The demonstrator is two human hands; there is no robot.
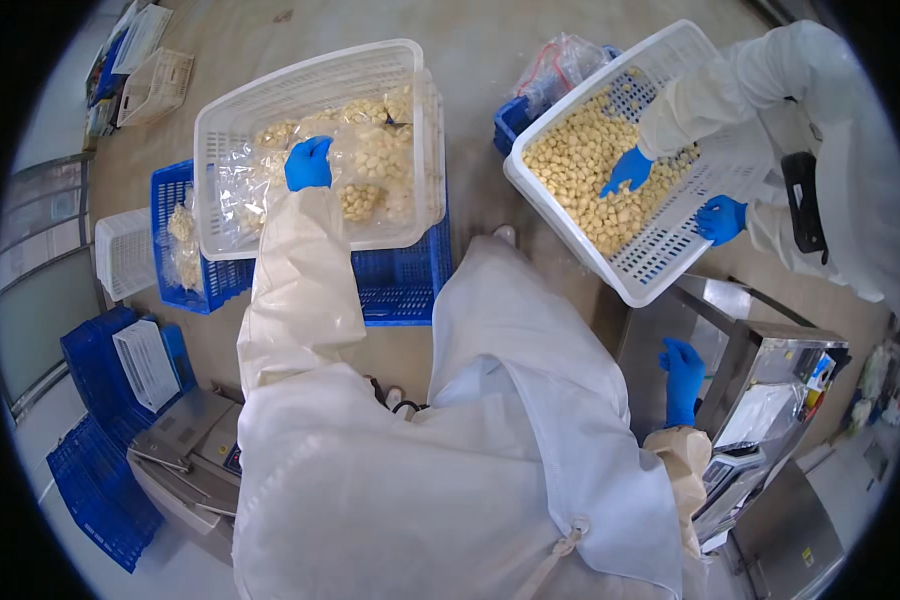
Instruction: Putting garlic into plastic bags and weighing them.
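My left hand [309, 163], in a blue glove, is over a white plastic crate [247, 101] with its fingers curled. It is among clear plastic bags [379, 159] of pale, clove-like pieces. Whether the fingers pinch a bag is hidden by the glove. My right hand [681, 381], also gloved in blue, hangs at my right side beside a stainless steel stand [784, 334]. Its fingers are loosely bent, and nothing shows in them. Under the white crate stands a blue plastic crate [401, 300].
At right, a co-worker's gloved hand [630, 171] touches loose pale pieces [570, 161] in another white crate [664, 281]; the other hand [721, 219] is at its side. A blue crate [163, 247] holding bags stands left. A steel machine [187, 442] is lower left.
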